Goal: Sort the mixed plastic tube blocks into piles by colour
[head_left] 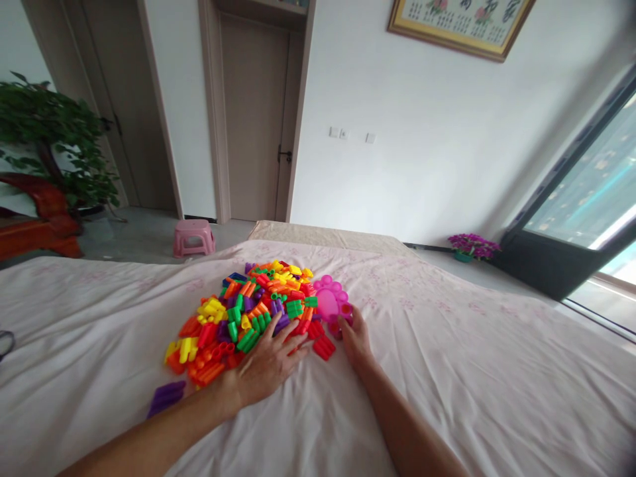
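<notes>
A heap of plastic building blocks in red, orange, yellow, green and purple lies on the cloth in front of me. My left hand rests at the heap's near right edge, fingers spread, touching or just over the blocks there. To the right, my right hand grips the near rim of a pink flower-shaped dish. Red shows at the dish's petals close to my fingers. Between my hands sits a red block. A purple block lies apart at the near left, beside my left forearm.
The wrinkled floral cloth covers the wide surface under the blocks. Part of a dark object shows at the left edge. Beyond stand a pink stool, a potted plant and purple flowers.
</notes>
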The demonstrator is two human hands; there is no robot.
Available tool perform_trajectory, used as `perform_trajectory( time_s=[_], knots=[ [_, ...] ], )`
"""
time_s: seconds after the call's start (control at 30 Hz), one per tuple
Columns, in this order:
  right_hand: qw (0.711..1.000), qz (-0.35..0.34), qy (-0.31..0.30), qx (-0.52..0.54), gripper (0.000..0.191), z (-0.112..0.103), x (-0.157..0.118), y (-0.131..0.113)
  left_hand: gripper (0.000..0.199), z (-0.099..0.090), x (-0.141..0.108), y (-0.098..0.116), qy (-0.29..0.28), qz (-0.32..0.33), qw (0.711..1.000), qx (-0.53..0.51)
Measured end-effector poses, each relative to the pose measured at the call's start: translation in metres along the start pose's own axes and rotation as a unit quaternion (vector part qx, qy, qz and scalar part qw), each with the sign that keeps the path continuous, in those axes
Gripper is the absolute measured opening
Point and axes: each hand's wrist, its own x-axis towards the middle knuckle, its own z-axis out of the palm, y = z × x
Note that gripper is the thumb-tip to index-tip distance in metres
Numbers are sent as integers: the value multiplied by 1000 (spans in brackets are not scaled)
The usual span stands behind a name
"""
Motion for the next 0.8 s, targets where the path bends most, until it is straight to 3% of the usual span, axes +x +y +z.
perform_trajectory(
  time_s=[0.3,0.8],
  knots=[
    [1000,9,1,1,36,1,0,1,28,14,7,-16,59,-136,989,22],
    [1000,7,4,19,43,0,1,2,31,9,3,4,72,-108,988,-81]
  ],
)
